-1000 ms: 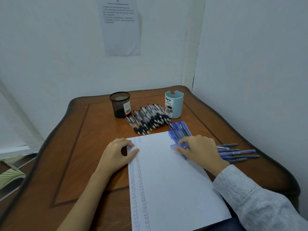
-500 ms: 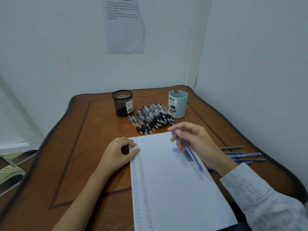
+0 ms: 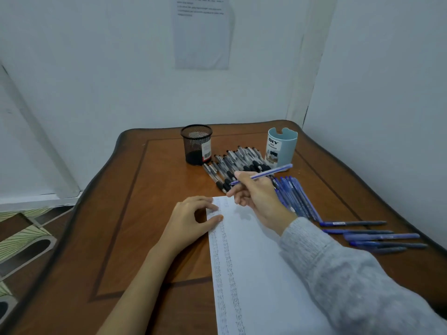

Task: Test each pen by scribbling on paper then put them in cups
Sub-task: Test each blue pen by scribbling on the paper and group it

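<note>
Blue pen [image 3: 263, 174] | pinched in right hand [image 3: 258, 201] grip | tip off paper [image 3: 254, 262]

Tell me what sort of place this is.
Probably a room corner set up as a work station: a wooden table against bare white walls, a printed sheet stuck on the wall, and a black mesh cup and light blue cup beside piles of pens.

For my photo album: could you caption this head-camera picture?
Right hand grips a blue pen near the scribbled paper; left hand rests on its edge.
</note>
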